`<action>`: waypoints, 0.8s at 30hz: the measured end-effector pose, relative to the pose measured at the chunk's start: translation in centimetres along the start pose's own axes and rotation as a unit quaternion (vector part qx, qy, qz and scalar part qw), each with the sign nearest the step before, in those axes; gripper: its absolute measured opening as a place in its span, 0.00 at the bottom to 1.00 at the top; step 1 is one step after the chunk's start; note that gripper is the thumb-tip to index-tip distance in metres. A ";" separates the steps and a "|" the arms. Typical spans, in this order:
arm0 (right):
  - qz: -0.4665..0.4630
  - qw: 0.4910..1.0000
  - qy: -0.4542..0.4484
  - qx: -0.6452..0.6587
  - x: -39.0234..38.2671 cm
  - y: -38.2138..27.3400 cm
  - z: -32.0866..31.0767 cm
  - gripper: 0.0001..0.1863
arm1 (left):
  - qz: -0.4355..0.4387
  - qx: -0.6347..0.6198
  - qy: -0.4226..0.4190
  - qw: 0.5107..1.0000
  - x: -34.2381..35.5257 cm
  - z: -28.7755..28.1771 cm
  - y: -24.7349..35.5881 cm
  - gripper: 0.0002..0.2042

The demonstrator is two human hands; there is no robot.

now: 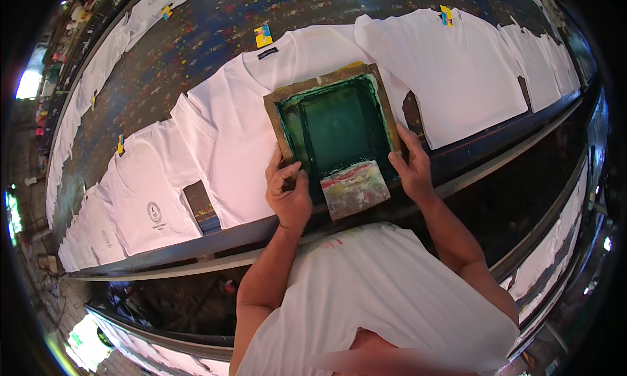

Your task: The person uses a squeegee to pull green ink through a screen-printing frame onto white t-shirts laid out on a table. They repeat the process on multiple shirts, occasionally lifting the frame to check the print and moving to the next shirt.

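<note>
Over a white V-neck T-shirt (238, 131) on the desk (209, 23), pinching the wooden-framed printing screen (338, 124) by opposite sides in left hand (289, 192) and right hand (413, 167), apparently for even support.

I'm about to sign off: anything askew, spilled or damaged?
One thing stands out: the grey rectangular block at the near side of the brown wooden frame is streaked with red and white paint, which looks messy. No spill is visible on the white fabric shirt beneath.
</note>
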State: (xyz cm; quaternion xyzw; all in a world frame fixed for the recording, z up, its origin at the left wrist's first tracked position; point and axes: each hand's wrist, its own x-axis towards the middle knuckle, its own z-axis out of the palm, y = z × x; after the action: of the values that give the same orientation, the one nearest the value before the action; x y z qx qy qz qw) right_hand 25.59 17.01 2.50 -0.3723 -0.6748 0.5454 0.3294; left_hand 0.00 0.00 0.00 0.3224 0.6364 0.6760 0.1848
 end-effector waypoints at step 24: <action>-0.031 0.994 0.040 -0.097 0.3 0.9 0.8 0.29 | -0.009 0.023 0.017 1.000 0.3 0.3 -0.1 0.14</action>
State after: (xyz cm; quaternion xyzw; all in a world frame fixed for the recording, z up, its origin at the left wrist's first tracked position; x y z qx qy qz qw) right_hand 24.88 16.96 1.43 -0.4033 -0.7216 0.4517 0.3355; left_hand -0.04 0.43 -0.09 0.3093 0.6573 0.6653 0.1724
